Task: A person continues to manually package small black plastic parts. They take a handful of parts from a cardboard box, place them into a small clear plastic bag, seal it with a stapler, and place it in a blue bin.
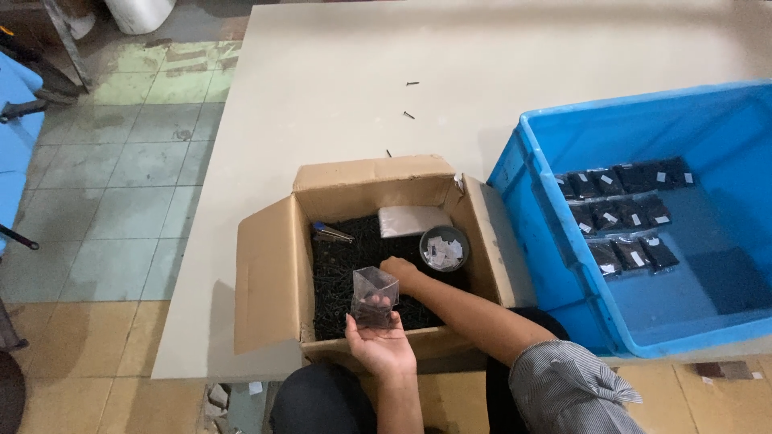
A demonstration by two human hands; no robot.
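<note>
We see the left hand (379, 344) cupped palm-up in front of the cardboard box (273, 273), its fingers closed around a small clear plastic bag (375, 296) held upright with its mouth open. The right hand (400, 271) reaches down into the box and rests on the mass of small black screws (342, 273) that fills it; its fingers curl into the heap, and we cannot tell whether they have closed on any screws.

To do this step well, we judge that the bag should stay low over the box, mouth wide and level, so that stray pieces fall back into the heap rather than onto the counter (450, 72). A modest pinch of screws handles better than a full fist, since the bag's opening is narrow.

The bag is transparent and thin-walled, squared at the top, with a dark cluster that looks like screws already lying at its bottom. It sits just above the near wall of the box, between the two hands.

Inside the box we also note a round grey bowl (444, 247) of small white slips, a white pad (413, 220) and a metal tool (330, 234). To the right stands a blue crate (563, 128) holding rows of filled dark packets (623, 213). A few loose screws (410, 100) lie on the counter beyond.
</note>
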